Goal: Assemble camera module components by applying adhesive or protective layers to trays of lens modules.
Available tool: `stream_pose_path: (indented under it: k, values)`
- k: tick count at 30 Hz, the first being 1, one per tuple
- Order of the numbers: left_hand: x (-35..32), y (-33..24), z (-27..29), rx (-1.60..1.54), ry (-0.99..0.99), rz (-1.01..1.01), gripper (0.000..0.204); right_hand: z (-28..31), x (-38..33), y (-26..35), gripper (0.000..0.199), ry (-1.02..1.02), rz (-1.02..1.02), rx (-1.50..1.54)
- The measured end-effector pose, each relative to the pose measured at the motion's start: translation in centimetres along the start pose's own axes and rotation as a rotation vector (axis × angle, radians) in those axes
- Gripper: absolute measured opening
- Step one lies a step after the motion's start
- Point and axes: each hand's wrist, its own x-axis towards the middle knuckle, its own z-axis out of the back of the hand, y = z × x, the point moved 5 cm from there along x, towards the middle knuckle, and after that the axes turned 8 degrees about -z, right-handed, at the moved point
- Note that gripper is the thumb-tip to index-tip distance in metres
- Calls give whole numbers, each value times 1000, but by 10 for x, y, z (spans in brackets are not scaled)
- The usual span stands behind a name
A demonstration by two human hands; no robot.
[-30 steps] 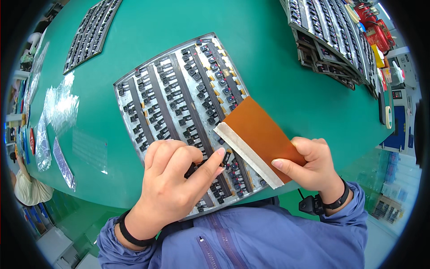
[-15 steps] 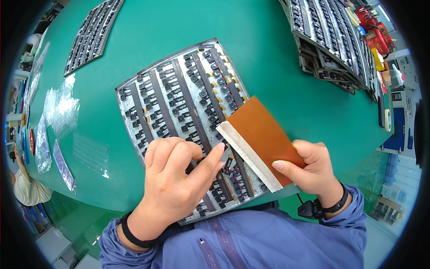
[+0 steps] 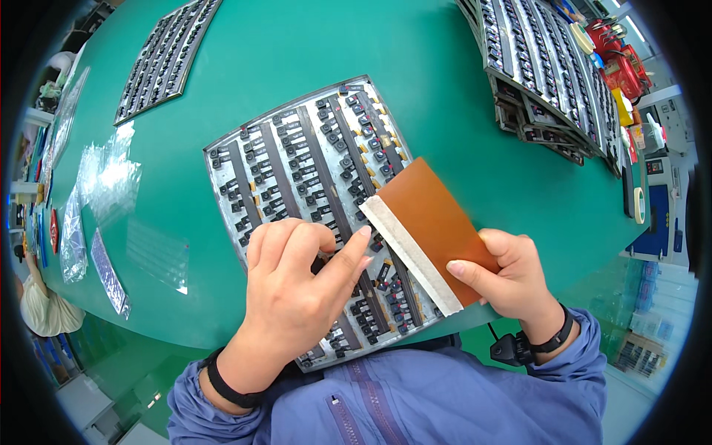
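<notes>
My right hand grips the lower right end of a flat orange-brown sheet, thumb on top. A pale, rough-edged strip runs along the sheet's left side. The sheet is over the right part of a metal tray with rows of small black camera-like modules, hiding some of them. My left hand is over the tray's lower middle, near the strip but apart from it. Its thumb lies close under the outstretched index finger and the other fingers are curled. Anything between the fingertips is too small to make out.
Similar trays are stacked at the far right, and another tray lies far left on the green table. Clear plastic bags and a narrow purple strip lie at left. Tape rolls and red tools are at the right edge.
The whole view has shifted slightly, with the table and trays now a little further right. Both hands keep nearly the same pose, and the right still grips the orange-brown sheet.
</notes>
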Motion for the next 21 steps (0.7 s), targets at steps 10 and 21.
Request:
stream_pose_path:
  k: [10,21]
  values:
    - [1,4,-3,20,-51,35,29,1,0,-3,14,-26,17,-57]
    - [-16,17,29,-37,-95,155,52,24,4,-31,27,-58,158,611]
